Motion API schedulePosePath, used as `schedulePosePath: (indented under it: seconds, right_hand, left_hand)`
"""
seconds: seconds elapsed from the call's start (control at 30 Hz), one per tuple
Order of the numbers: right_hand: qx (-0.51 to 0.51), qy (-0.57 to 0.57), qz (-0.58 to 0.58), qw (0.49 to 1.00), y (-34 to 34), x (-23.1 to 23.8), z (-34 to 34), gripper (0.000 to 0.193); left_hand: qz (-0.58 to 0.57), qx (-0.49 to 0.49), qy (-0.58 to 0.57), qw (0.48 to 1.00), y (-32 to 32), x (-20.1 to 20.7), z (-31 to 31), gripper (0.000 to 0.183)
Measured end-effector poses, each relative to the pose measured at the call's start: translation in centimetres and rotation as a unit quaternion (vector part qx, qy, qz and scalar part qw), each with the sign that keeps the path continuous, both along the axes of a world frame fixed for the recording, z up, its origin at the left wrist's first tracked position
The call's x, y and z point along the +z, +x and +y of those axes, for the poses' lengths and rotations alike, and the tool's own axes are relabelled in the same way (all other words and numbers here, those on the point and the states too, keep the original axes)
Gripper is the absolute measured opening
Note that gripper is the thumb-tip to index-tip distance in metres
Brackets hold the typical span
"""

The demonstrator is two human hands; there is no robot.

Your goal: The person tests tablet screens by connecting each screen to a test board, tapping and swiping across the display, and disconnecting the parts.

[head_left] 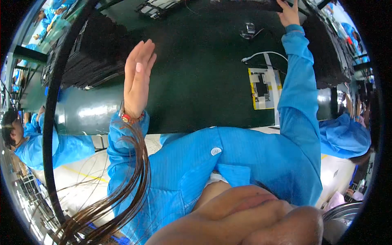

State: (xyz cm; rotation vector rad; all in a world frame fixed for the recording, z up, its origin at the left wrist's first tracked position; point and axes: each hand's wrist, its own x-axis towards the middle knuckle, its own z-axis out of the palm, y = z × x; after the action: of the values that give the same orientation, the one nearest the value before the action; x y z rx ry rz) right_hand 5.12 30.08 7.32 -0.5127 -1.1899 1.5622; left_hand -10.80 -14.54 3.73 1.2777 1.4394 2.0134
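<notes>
Your left hand stands flat and open, fingers together and pointing away from you, palm edge-on above the dark green worktable; it holds nothing and touches nothing. Your right hand reaches to the far edge of the table, fingers curled over the rim of a thin black panel lying there; whether the grip is fully closed cannot be told, as the top of the frame cuts it off.

That panel sits at your right fingertips, well apart from the left hand. It reads as flat, stiff and light, with a smooth face likely to slip; take it by the edge with fingers under and thumb on top, and support the far end so it does not flex.

Beside your right forearm lies a yellow-framed board with a white cable just beyond it. Just beyond your left hand, on its left side, stands a stack of black trays.
</notes>
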Motion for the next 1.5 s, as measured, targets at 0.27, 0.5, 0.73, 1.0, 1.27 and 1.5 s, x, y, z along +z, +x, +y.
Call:
schedulePosePath:
  seconds: [0.27,0.5,0.73,1.0,1.27,1.5]
  right_hand:
    - [-0.066,0.052,-0.216,0.973,-4.6,-11.3,12.1,0.096]
    - [-0.288,0.545,-0.527,0.585,-6.4,-10.4,11.0,0.067]
    - [-0.116,0.602,-0.669,0.42,-6.0,-10.3,-4.3,0.088]
    - [0.136,0.568,-0.293,0.757,-17.6,0.2,-19.0,0.063]
    - [0.117,0.387,-0.232,0.885,-35.7,-3.8,-36.5,0.111]
    - [0.261,0.278,0.04,0.924,-25.4,2.3,-33.9,0.064]
  left_hand:
    - [-0.042,0.066,-0.042,0.996,-1.2,-1.9,-3.6,0.044]
    - [-0.041,0.173,-0.015,0.984,-2.8,-2.2,-8.3,0.043]
    - [0.252,0.427,-0.066,0.866,-9.2,3.2,-12.5,0.038]
    - [0.211,0.538,-0.184,0.795,-28.0,6.9,-19.8,0.044]
    - [-0.174,0.31,-0.164,0.92,-32.6,6.8,-21.0,0.059]
    - [0.23,0.388,-0.166,0.877,-27.1,8.7,-18.5,0.05]
